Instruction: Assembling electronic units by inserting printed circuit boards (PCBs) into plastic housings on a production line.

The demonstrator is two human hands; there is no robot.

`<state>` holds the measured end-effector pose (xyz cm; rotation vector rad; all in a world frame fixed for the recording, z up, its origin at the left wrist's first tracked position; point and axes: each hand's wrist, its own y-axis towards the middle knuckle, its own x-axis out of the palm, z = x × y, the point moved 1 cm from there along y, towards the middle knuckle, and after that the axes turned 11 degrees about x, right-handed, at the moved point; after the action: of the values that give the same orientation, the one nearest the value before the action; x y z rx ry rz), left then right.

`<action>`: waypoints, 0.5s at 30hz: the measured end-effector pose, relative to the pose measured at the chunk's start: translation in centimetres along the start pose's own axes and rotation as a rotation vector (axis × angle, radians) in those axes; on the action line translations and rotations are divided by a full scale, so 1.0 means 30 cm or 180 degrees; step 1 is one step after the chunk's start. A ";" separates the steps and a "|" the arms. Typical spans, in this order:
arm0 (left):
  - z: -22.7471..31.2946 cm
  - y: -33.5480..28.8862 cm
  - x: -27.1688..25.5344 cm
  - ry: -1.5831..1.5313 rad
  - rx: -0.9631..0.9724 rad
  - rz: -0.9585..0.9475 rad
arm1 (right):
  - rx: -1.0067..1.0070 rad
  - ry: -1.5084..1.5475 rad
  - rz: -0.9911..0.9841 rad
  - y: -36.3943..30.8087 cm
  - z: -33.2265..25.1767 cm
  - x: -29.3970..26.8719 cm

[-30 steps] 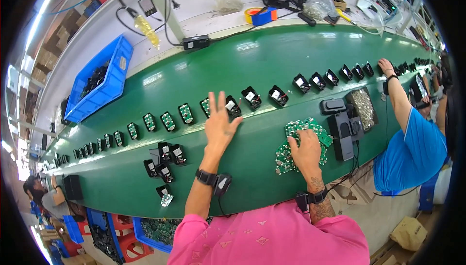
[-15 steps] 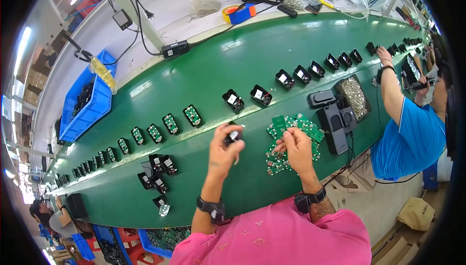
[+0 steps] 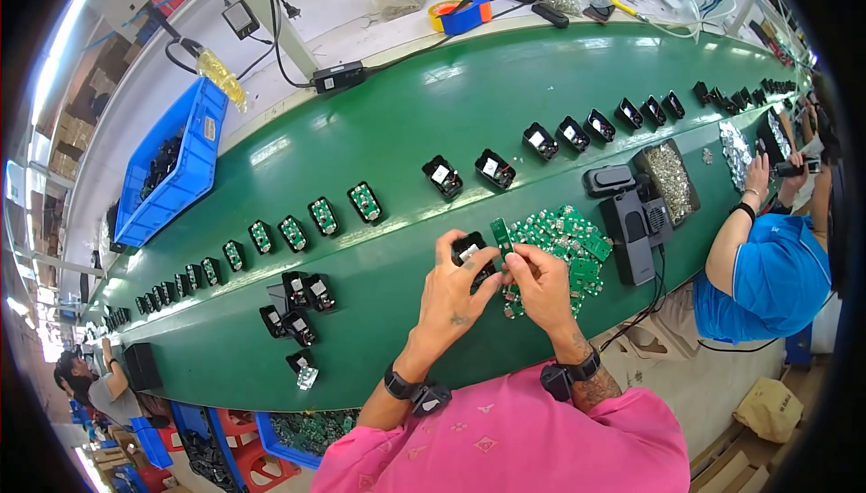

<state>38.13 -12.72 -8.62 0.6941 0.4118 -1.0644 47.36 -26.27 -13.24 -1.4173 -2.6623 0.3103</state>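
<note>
My left hand (image 3: pixel 454 293) is closed round a small black plastic housing (image 3: pixel 471 248) with its open side up. Between the fingers of my right hand (image 3: pixel 538 285) is a green circuit board (image 3: pixel 502 235), held upright beside the housing. The two hands are close together above the bench. Just past my right hand lies a loose pile of green circuit boards (image 3: pixel 577 239). A row of black housings (image 3: pixel 495 168) stands beyond my hands; those further left (image 3: pixel 364 202) have green boards showing inside.
On the green bench (image 3: pixel 397 349), several black housings (image 3: pixel 296 294) cluster at the left. Right of the pile are a black device (image 3: pixel 628 239) and a tray of small metal parts (image 3: pixel 666 177). A blue crate (image 3: pixel 171 168) sits far left. A co-worker in blue (image 3: pixel 762 263) works at the right.
My left hand has moved right with the housing, and my right hand has brought the board from the pile toward it. The co-worker's arm has drawn back from the row.
</note>
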 end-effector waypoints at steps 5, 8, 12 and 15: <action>0.006 -0.003 0.005 -0.0093 0.0045 -0.0064 | 0.0151 -0.0077 -0.0034 0.001 -0.006 -0.007; -0.005 -0.005 0.005 0.0091 0.0015 -0.0088 | 0.0114 -0.0115 -0.0017 -0.004 -0.020 -0.007; -0.048 -0.014 0.019 0.0297 0.0011 -0.0235 | -0.0337 -0.0298 -0.0005 -0.002 -0.030 -0.012; -0.060 -0.007 0.025 -0.0221 -0.0077 0.0154 | -0.0283 -0.0186 -0.0078 -0.004 -0.031 -0.016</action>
<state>38.30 -12.02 -10.44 0.6408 0.3460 -1.0333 47.71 -26.60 -12.31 -1.4201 -2.7704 0.2374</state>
